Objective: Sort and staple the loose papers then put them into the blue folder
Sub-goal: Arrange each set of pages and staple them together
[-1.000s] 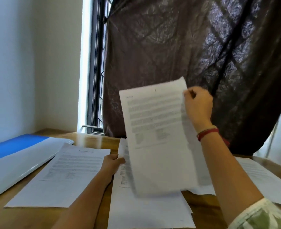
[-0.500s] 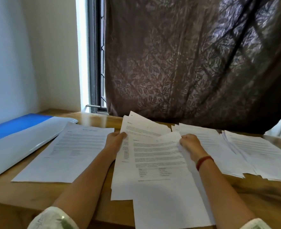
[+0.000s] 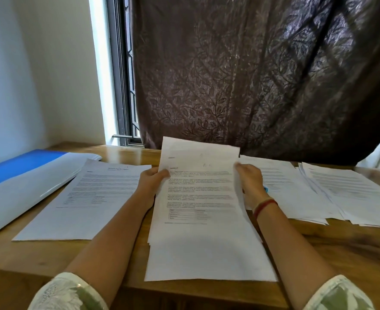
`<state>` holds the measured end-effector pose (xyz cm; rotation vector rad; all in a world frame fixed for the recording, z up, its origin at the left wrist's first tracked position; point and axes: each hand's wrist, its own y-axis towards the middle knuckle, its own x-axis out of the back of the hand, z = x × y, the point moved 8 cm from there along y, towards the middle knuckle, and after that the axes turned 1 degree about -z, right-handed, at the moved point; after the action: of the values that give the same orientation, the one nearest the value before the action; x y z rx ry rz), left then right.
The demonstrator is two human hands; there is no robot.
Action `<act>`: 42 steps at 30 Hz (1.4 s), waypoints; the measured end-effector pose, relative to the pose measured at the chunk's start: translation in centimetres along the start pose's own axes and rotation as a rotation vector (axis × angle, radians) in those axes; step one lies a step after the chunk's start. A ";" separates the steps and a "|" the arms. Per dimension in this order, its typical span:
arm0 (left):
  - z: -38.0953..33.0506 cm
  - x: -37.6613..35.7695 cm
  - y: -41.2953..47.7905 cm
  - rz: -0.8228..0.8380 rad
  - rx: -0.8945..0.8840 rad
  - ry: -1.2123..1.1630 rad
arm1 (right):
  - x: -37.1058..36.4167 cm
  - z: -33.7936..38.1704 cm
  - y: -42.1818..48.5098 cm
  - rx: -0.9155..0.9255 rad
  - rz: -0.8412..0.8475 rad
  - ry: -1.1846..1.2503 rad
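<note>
Fingers of left hand and right hand curled on the stack's side edges, top lifted, probably to square sheets for stapling. Other piles flank it on the counter. Folder lies far left, well apart.

Print on the white paper sheets held between both grips is too blurred to read. Just right of the right hand's grip, a small light-blue object hides mostly behind the hand.
</note>
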<state>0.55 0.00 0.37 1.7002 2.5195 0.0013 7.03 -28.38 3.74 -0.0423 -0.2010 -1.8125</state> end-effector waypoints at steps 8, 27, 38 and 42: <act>-0.8 -1.0 -0.5 0.146 -0.063 -0.119 | 2.2 0.1 0.6 -0.008 0.110 0.286; -0.6 -0.9 -0.9 0.141 -0.029 -0.134 | 1.3 1.3 -0.9 0.127 0.126 0.056; -0.9 -0.6 -0.9 0.028 -0.082 -0.013 | 2.1 1.9 -0.9 0.196 0.077 0.110; -1.2 -0.4 -0.8 -0.027 -0.144 0.100 | 1.5 1.8 -0.8 0.193 0.112 0.096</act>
<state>-0.11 -0.61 1.57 1.6503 2.5423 0.2657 5.75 -29.35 5.68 0.1669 -0.2983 -1.6722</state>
